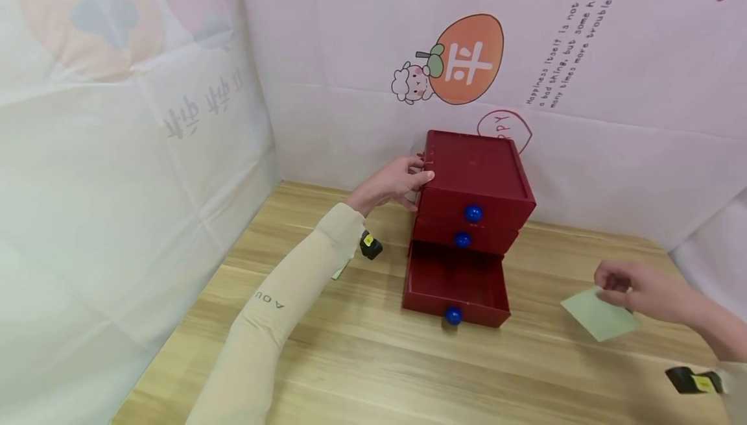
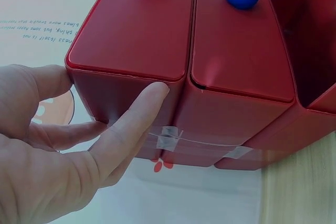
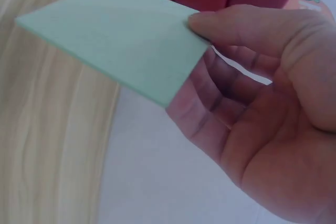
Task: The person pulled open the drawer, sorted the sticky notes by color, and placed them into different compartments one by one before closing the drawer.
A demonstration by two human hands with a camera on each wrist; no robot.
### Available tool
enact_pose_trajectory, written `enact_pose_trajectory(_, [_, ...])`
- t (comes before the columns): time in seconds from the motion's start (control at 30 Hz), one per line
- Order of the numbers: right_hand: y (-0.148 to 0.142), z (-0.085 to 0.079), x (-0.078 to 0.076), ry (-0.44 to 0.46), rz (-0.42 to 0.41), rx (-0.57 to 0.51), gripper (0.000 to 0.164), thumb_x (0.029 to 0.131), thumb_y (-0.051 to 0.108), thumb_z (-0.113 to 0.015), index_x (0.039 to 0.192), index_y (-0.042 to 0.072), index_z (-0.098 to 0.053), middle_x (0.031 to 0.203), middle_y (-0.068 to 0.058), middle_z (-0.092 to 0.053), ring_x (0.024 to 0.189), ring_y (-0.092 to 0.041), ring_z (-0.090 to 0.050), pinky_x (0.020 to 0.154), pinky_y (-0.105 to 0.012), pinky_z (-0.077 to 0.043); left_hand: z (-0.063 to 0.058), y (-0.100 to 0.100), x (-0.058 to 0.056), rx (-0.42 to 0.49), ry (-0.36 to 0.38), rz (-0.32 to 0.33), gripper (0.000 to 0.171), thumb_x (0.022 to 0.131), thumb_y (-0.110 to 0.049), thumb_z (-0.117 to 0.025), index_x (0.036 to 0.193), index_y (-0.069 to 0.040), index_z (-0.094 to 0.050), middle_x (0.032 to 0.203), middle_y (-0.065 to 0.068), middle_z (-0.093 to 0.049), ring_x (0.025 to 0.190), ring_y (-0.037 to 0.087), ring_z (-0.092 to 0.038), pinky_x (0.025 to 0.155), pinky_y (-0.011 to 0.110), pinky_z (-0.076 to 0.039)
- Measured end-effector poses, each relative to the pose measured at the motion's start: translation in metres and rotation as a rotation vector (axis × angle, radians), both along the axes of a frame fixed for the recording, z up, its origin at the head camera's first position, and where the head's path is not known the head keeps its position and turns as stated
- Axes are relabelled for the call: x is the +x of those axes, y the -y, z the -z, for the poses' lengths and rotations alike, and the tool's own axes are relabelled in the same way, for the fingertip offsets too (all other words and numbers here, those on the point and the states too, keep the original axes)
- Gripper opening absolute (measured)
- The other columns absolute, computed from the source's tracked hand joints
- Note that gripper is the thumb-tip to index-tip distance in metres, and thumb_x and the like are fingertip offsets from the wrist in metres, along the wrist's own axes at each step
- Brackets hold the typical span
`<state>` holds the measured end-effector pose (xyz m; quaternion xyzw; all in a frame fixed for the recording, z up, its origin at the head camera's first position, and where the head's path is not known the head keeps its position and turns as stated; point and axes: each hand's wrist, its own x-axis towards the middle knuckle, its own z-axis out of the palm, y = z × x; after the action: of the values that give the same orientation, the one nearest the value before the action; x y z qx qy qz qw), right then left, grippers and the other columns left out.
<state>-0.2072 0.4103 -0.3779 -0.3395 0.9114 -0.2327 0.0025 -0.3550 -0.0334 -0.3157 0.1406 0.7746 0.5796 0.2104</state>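
Note:
A red three-drawer box (image 1: pixel 475 165) with blue round knobs stands at the back of the table. Its bottom drawer (image 1: pixel 457 279) is pulled out and looks bare inside; the upper two are closed. My left hand (image 1: pixel 399 182) touches the box's left side near the top, its fingers (image 2: pixel 131 124) fairly straight against the red wall. To the right of the box, above the table, my right hand (image 1: pixel 642 289) pinches a light green square sticky note pad (image 3: pixel 118 40) by one corner, between thumb and fingers.
Partly hidden behind the left sleeve, a pale green piece (image 1: pixel 337 274) lies on the wooden table (image 1: pixel 362 353). Printed white cloth (image 1: pixel 344 74) hangs behind the box and along the left side. Clear tape (image 2: pixel 167 139) sticks to the box's side.

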Motion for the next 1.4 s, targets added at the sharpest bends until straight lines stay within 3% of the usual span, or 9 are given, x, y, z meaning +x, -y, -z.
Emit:
enact_pose_trajectory(0.23, [0.021, -0.012, -0.004, 0.024, 0.173, -0.008, 0.017, 0.090, 0.001, -0.066, 0.090, 0.014, -0.055, 0.072, 0.011, -0.053, 0.060, -0.001, -0.051, 0.045, -0.021, -0.046, 0.001, -0.001, -0.002, 0.012, 0.005, 0.005, 0.064, 0.101, -0.028, -0.055, 0.154, -0.007, -0.025, 0.151, 0.016, -0.036, 0.128, 0.036, -0.052, 0.084, 0.051, -0.060])
enact_pose_trajectory(0.47, [0.046, -0.023, -0.005, 0.057, 0.238, -0.003, 0.010, 0.094, 0.011, -0.065, 0.091, 0.014, -0.056, 0.074, 0.007, -0.058, 0.061, -0.005, -0.056, 0.049, -0.024, -0.050, 0.001, -0.001, -0.002, 0.008, -0.003, 0.009, 0.064, 0.101, -0.028, -0.054, 0.154, -0.007, -0.024, 0.152, 0.015, -0.035, 0.128, 0.036, -0.052, 0.085, 0.051, -0.059])
enact_pose_trajectory(0.77, [0.072, -0.015, -0.007, 0.040, 0.219, -0.116, 0.013, 0.090, 0.006, -0.069, 0.095, 0.010, -0.057, 0.076, 0.002, -0.059, 0.055, -0.009, -0.057, 0.046, -0.026, -0.053, 0.002, -0.002, -0.001, 0.006, -0.002, 0.012, 0.064, 0.101, -0.028, -0.054, 0.154, -0.007, -0.025, 0.149, 0.016, -0.037, 0.127, 0.035, -0.053, 0.078, 0.046, -0.062])
enact_pose_trajectory(1.4, [0.120, 0.006, -0.025, 0.109, 0.201, -0.186, 0.011, 0.094, 0.013, -0.066, 0.101, 0.008, -0.059, 0.082, -0.006, -0.063, 0.056, -0.011, -0.060, 0.048, -0.027, -0.056, 0.000, 0.000, 0.000, 0.002, 0.002, 0.005, 0.065, 0.101, -0.028, -0.054, 0.155, -0.008, -0.024, 0.151, 0.016, -0.036, 0.127, 0.034, -0.054, 0.073, 0.042, -0.063])
